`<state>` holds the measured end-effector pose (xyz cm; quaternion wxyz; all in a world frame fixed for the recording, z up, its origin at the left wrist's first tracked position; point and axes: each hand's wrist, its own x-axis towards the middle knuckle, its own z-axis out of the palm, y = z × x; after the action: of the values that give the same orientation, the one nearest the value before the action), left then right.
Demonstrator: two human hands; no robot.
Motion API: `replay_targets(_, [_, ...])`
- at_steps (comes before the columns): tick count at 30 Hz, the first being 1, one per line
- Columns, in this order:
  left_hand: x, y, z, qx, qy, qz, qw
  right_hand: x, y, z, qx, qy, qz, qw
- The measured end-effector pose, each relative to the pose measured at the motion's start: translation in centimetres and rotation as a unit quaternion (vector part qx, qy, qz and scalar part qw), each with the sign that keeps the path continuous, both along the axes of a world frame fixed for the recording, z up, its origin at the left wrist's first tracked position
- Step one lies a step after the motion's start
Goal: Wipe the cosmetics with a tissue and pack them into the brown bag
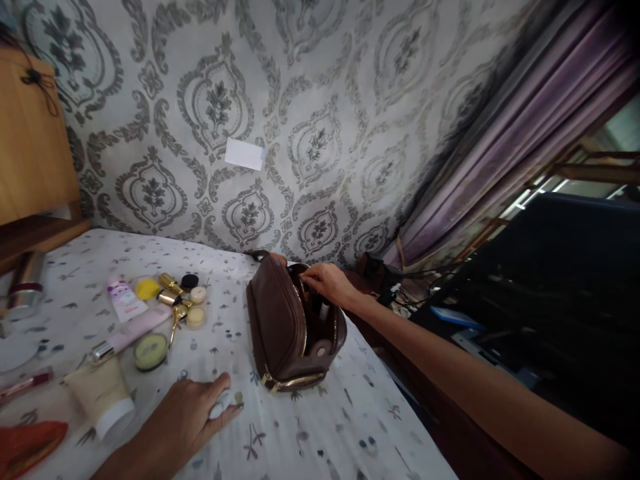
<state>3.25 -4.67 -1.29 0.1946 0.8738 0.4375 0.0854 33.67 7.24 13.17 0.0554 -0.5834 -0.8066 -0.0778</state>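
A brown toiletry bag (275, 313) stands unzipped on the patterned cloth, its gold zip edges parted. My right hand (327, 283) reaches into the mouth of the bag, fingers pinched together near the far rim; what they hold, if anything, is hidden. Low in front of the bag, my left hand (183, 413) is closed around a small white object (220, 403), mostly covered by the fingers. Left of that hand lie a beige tube (97, 393) with a white cap and a round pot with green contents (151, 351).
More cosmetics lie at the left: a pink tube (135, 330), a white-and-purple tube (125, 300), a yellow round item (147, 289), gold tubes (173, 293) and an orange item (33, 447). Wooden furniture (30, 133) borders the left. A dark screen (560, 287) stands at right.
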Motion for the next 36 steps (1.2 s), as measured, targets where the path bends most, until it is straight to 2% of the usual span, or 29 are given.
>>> replay_targets(6, [-0.3, 0.0, -0.7, 0.024, -0.008, 0.004, 1.0, 0.1, 0.0, -0.2, 0.006, -0.006, 0.0, 1.0])
replay_targets(13, [-0.2, -0.6, 0.8, 0.006, 0.005, 0.0, 1.0, 1.0, -0.1, 0.3, 0.011, 0.009, 0.011, 1.0])
replay_targets(18, [-0.1, -0.3, 0.2, 0.019, 0.007, -0.002, 1.0, 2.0, -0.8, 0.4, 0.044, 0.036, 0.01, 0.998])
replay_targets(21, [0.0, -0.1, -0.4, 0.027, 0.016, 0.001, 1.0, 2.6, -1.2, 0.0, 0.052, 0.044, 0.022, 0.997])
replay_targets(25, [0.0, -0.1, -0.4, 0.024, 0.018, 0.004, 1.0, 3.1, -1.5, -1.0, 0.052, 0.046, 0.036, 0.997])
replay_targets(30, [-0.1, -0.3, 0.1, 0.022, 0.016, -0.003, 1.0, 3.7, -0.7, -1.9, 0.062, 0.044, 0.023, 0.997])
replay_targets(36, [0.0, -0.4, 0.3, 0.019, 0.025, -0.005, 0.999, 3.7, 0.3, -2.1, 0.035, 0.032, 0.024, 0.999])
